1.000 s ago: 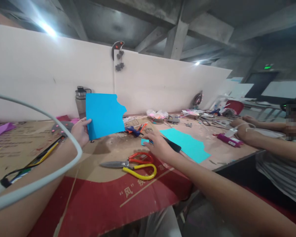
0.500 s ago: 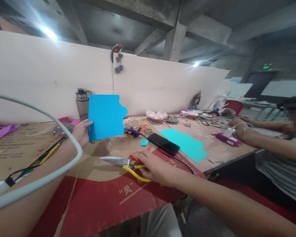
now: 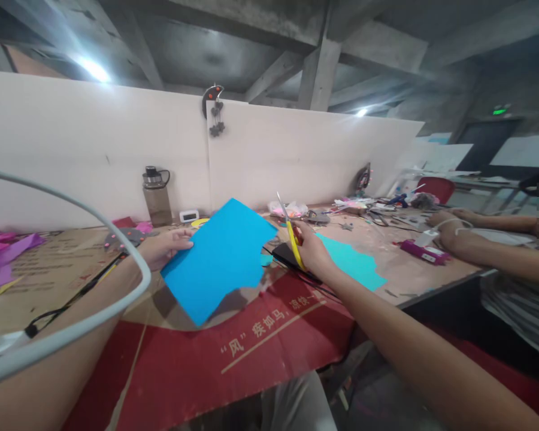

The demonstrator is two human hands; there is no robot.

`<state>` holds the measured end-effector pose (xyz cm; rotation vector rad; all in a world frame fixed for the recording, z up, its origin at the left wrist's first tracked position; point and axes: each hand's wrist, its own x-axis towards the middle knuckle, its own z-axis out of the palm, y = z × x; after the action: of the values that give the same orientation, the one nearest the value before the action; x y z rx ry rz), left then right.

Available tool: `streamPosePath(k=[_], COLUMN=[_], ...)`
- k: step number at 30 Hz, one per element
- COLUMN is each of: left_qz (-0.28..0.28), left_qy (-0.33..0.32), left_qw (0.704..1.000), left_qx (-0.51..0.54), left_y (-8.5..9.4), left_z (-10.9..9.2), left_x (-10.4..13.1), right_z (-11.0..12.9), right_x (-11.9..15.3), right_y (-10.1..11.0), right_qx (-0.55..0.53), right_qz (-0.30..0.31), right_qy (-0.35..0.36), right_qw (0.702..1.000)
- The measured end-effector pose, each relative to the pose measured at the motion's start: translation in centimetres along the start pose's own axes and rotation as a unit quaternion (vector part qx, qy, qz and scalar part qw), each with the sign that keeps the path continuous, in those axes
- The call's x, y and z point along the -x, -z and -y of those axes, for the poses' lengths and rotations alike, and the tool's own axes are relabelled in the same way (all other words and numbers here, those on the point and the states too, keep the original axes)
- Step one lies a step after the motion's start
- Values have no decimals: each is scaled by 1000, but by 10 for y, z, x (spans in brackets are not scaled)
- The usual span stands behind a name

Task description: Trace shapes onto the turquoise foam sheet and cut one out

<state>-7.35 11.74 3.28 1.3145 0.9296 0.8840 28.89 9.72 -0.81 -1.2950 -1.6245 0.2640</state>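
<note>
Tilted blue sheet (image 3: 220,257) aloft; yellow-handled scissors (image 3: 291,234) upright.

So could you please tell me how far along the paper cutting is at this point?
Done: the blue sheet already has irregular cut edges, and a cut turquoise sheet lies on the table. In hand: the left hand holds the blue sheet up, and the right hand holds the yellow-handled scissors, blades raised clear of it. Left: the blades have not yet met the paper.

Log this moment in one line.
left hand: holds blue sheet | right hand: holds scissors, blades up | phone: on table
</note>
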Motion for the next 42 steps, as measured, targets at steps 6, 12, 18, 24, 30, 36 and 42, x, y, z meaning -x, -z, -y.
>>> streamPosePath(k=[6,12,18,24,30,36,42], left_qz=[151,154,182,223,131,117,90], left_qy=[73,-28,-80,-13,-146,-180,-187], left_qw=[965,849,797,764,794,812,818], left_qx=[-204,-504,-571,-605,-575,-543,-536], left_y=[-17,-31,-47,-81,-133,-154,-150], left_z=[-11,-9,-18,-31,-7,31,53], left_x=[16,7,-1,-13,-56,-80,-91], right_z=[-40,-39,-32,-35,-29,-30,-34], right_x=[-35,-37,-21,-12,-10,-9,-8], right_y=[-1,-14,-25,-23,-23,-22,-26], right_qx=[45,-24,-124,-136,-150,-133,-76], right_qz=[-26,-91,-116,-85,-77,-69,-54], right_qy=[-56,-38,-2,3,12,27,32], right_qw=[997,995,985,987,986,988,995])
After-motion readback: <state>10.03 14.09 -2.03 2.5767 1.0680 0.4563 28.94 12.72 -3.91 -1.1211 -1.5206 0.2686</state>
